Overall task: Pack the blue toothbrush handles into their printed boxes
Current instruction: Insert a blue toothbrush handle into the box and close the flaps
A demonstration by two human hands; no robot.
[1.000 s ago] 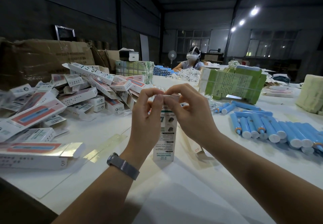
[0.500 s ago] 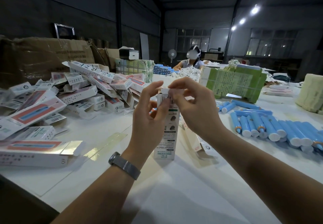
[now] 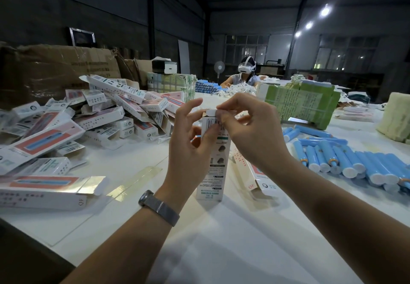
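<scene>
In the head view one printed box (image 3: 214, 157) stands upright on the table (image 3: 221, 250), the left hand (image 3: 188, 148) gripping its side and the right hand (image 3: 250, 133) pinching its top flap (closing, I judge), while many blue handles (image 3: 346, 157) remain unpacked.

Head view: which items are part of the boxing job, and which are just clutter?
In the job:
- upright printed box, held by left hand
- its top flap, pinched by right hand
- blue toothbrush handles
- pile of printed boxes

Lying about:
- green paper bundle
- brown cartons
- standing fan
</scene>
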